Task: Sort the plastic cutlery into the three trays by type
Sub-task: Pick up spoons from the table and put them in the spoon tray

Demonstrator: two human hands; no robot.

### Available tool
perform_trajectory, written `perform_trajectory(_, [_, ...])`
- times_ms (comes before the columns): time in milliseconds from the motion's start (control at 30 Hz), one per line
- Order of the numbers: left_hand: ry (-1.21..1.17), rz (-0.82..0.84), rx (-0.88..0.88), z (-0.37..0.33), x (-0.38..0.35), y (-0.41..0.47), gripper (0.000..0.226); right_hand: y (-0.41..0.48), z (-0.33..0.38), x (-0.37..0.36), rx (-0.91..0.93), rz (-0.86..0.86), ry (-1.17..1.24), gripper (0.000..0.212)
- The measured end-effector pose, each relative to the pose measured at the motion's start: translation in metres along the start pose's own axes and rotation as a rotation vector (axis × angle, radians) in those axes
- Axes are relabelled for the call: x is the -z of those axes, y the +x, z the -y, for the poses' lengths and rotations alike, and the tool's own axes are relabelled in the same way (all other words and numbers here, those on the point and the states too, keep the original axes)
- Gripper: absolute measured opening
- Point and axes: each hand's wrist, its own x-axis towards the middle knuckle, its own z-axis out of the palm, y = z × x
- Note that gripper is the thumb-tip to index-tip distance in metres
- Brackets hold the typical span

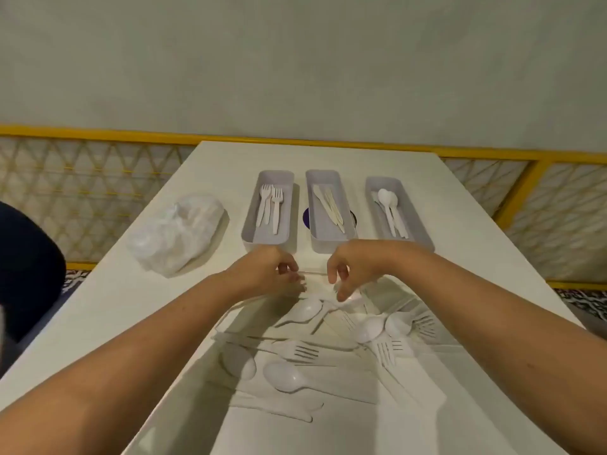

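Three grey rectangular plastic trays stand side by side, apart from each other, on the far half of a long white table. The left tray holds white plastic forks, the middle tray pale plastic knives, and the right tray white plastic spoons. A dark round patch on the tabletop shows at both sides of the middle tray. Left of the trays lies a crumpled clear plastic bag.

On the near half of the table a loose heap of white plastic cutlery is spread out, with spoons, forks and knives crossing one another.

Both hands hang over the far edge of the heap, just in front of the trays. The left hand has its fingertips drawn together on one end of a thin pale strip that runs across to the right hand. The right hand's fingers curl downward. Whether they grip the strip's other end cannot be told.

Behind the table rises a plain pale wall above a yellow metal rail with lattice-patterned panels. A black-and-white patterned floor shows at the right. A dark blue shape sits at the left edge.
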Motion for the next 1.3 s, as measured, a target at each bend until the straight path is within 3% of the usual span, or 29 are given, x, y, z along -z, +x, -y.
perform_trajectory(133, [-0.005, -0.005, -0.016, -0.009, -0.016, 0.009, 0.029, 0.007, -0.008, -0.015, -0.07, 0.019, -0.07, 0.043])
perform_trajectory(300, [-0.036, -0.053, -0.034, -0.013, -0.025, 0.011, 0.03, 0.006, -0.012, -0.024, -0.023, -0.086, -0.039, 0.019])
perform_trajectory(433, [-0.09, -0.111, -0.071, -0.025, -0.027, 0.009, 0.029, -0.008, -0.006, -0.014, 0.04, -0.389, 0.017, 0.004])
perform_trajectory(500, [-0.185, -0.171, -0.1, -0.033, -0.026, 0.007, 0.012, -0.015, 0.001, -0.006, 0.073, -0.545, 0.028, 0.01])
perform_trajectory(667, [-0.505, -0.286, -0.137, -0.043, -0.019, 0.006, 0.019, -0.034, 0.01, 0.003, 0.137, -0.773, 0.179, 0.02])
perform_trajectory(767, [-0.508, -0.33, -0.101, -0.039, -0.016, 0.001, 0.032, -0.045, -0.001, -0.001, 0.039, -0.657, 0.294, 0.037])
perform_trajectory(833, [-0.533, -0.347, -0.072, -0.039, -0.017, -0.003, 0.035, -0.054, -0.015, -0.009, -0.021, -0.508, 0.316, 0.034])
perform_trajectory(900, [-0.604, -0.329, -0.053, -0.043, -0.019, -0.008, 0.038, -0.063, -0.029, -0.02, -0.037, -0.341, 0.203, 0.03])
perform_trajectory(1000, [-0.759, -0.293, -0.056, -0.051, -0.023, -0.012, 0.022, -0.068, -0.04, -0.036, -0.054, -0.147, 0.077, 0.038])
perform_trajectory(1133, [-0.907, -0.32, 0.02, -0.058, -0.027, -0.02, 0.021, -0.065, -0.043, -0.053, -0.064, -0.103, 0.041, 0.043])
perform_trajectory(1300, [-1.051, -0.349, 0.085, -0.06, -0.028, -0.021, 0.012, -0.058, -0.046, -0.064, -0.003, -0.235, 0.094, 0.021])
